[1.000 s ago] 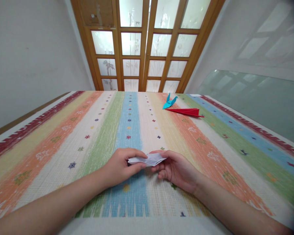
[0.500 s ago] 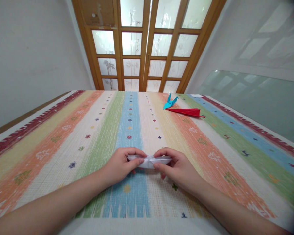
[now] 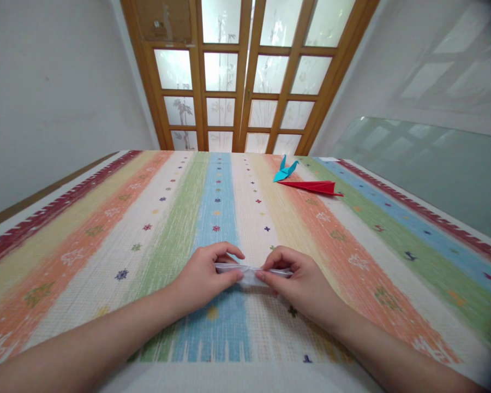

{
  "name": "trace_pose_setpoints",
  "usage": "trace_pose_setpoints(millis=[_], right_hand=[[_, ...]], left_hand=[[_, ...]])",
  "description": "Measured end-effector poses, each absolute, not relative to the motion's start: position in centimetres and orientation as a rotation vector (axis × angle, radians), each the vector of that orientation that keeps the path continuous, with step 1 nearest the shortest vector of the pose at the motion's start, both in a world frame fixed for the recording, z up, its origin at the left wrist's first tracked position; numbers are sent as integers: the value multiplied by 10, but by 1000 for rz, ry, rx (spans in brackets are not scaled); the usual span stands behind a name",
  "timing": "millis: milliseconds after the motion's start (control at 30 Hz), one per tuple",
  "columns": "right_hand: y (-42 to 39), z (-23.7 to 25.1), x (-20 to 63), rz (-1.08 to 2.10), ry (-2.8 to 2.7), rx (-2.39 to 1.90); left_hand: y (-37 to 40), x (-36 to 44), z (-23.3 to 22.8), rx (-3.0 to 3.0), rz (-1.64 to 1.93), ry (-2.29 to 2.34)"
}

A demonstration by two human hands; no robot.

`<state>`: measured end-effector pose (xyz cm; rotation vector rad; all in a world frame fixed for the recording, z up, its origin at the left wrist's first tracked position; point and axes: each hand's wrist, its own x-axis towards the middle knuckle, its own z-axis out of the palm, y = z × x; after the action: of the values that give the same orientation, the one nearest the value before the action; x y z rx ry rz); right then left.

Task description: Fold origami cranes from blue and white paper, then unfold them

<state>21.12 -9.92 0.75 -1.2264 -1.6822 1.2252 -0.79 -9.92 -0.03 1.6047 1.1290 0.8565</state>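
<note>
Covering nearly the whole view before you is one woven mat striped in red, orange, green, blue and cream [image 3: 155, 218], dotted with small star and cross motifs. Beyond its far edge stands one set of wooden-framed doors with frosted glass panes [image 3: 245, 82], flanked by pale walls.

Your two bare forearms come in from the lower corners and meet near the middle of the mat, over the blue stripe. Your left hand [image 3: 200, 275] and your right hand [image 3: 300, 281] are both closed in a pinch, thumb against fingers, on one small folded piece of white paper [image 3: 249, 271]. It is stretched sideways between them, each hand gripping one end, so only a thin strip shows in the gap. Whether the paper rests on the mat or is held just above it cannot be told.

Well apart from your hands, toward the far right of the mat, lie two finished paper figures. One long, flat red folded paper shape [image 3: 311, 187] points across the orange stripe. Just beside it, at its far left end, sits one smaller turquoise folded paper bird [image 3: 284, 170] with raised tips.
</note>
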Motion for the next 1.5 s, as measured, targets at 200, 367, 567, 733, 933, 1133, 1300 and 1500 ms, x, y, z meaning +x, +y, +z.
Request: trace_pose_setpoints(millis=[200,367,567,733,933,1133,1300,1500], right_hand=[[-93,0,216,1482,-1477,-1270],[-88,-9,218,1572,-1377,-1209],[-90,-9,210,1723,-1217,-1118],[-90,-4,211,1643,-1197,-1143],[-93,-7,209,1642,-1190,-1077],[-94,-9,206,1629,-1234,-1114],[-95,-10,205,1612,-1286,-1116],[-93,-11,205,1660,-1223,-1050]], left_hand=[[-93,-9,-6,1334,797,1110],[-87,-11,-13,1259,903,1138],[-91,-8,-10,1282,953,1081],[-91,-5,-11,1132,1023,991],[-92,0,-20,1265,774,959],[-97,2,-17,1333,776,1011],[-96,1,-16,1327,787,1095],[-93,-1,-18,1280,869,1079]])
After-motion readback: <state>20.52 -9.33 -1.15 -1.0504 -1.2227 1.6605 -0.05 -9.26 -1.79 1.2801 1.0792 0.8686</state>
